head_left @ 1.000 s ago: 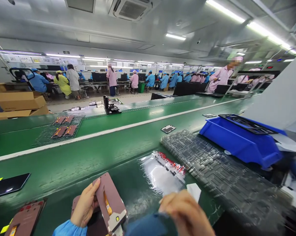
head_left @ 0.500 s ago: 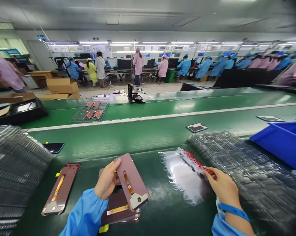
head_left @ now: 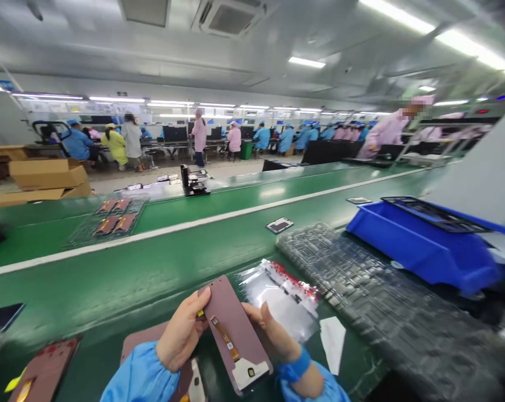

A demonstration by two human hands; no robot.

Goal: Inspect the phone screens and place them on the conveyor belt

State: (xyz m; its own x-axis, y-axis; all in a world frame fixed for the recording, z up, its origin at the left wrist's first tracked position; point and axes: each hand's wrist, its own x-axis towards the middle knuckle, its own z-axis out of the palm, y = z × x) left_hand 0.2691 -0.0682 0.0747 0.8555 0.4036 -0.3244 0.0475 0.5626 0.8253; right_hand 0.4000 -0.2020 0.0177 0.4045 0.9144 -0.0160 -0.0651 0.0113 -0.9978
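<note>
My left hand (head_left: 183,329) grips the upper left edge of a phone screen (head_left: 231,329), its thumb on the brownish-pink back. An orange ribbon cable and a pale strip at the lower end show on this back. My right hand (head_left: 277,335) is at the screen's right edge, its fingertips partly hidden behind it and its thumb raised. Beneath my left hand lie more phone screens (head_left: 141,335), mostly covered. Another phone screen (head_left: 47,368) with a yellow tab lies at lower left. Clear film sheets (head_left: 273,296) with red edges lie beyond my right hand.
A white slip (head_left: 333,343) lies right of my right hand. Clear plastic trays (head_left: 361,290) and a blue bin (head_left: 420,240) stand to the right. Across the green bench, another clear tray (head_left: 82,229) holds several screens. People work in the background.
My right hand has left the red-edged films and come to the screen's right edge. My left hand still holds the screen. The view has turned right and tilted up.
</note>
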